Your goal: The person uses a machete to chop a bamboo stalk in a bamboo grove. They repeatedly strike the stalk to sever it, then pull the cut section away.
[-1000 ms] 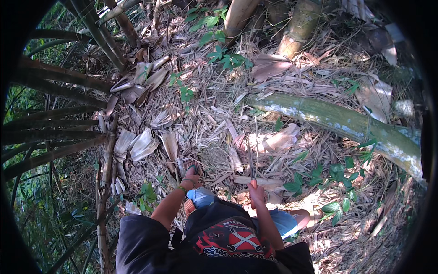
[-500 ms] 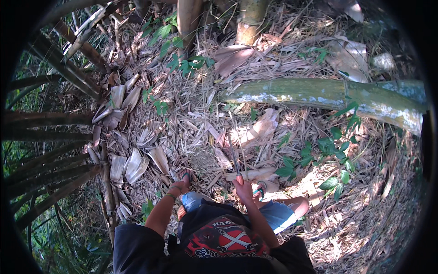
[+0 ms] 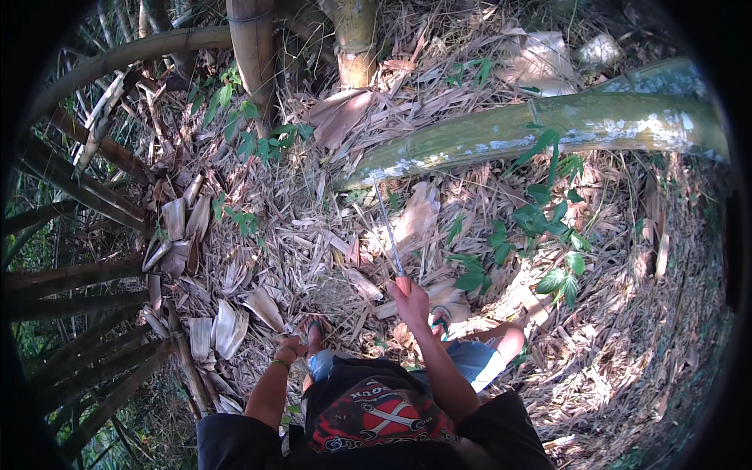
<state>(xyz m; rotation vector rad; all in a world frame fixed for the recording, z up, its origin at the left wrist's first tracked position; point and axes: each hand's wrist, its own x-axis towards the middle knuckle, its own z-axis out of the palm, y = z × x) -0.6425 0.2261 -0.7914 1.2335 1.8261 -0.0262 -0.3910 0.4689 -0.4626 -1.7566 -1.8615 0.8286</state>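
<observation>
My right hand (image 3: 410, 301) is wrapped round the reddish-brown handle of a long, thin-bladed knife (image 3: 389, 233). Its blade points away from me, and the tip appears close to the left end of a thick green bamboo pole (image 3: 501, 135) with whitish patches. Whether blade and pole touch, I cannot tell. Near my left foot, my left hand (image 3: 293, 347) is held low with its fingers curled. Something small and pale shows by those fingers, too small to name.
Upright bamboo stalks (image 3: 252, 63) rise at the back, beside a cut-looking stump (image 3: 355, 59). Dark bamboo stems (image 3: 78, 274) crowd the left side. Dry leaves and sheaths (image 3: 229, 329) cover the ground. A green leafy plant (image 3: 540, 223) grows right of the knife.
The view has shifted, so the bamboo and ground sit further left. My right hand has raised the knife slightly forward, its tip now nearer the pole. My left hand stays low by my foot.
</observation>
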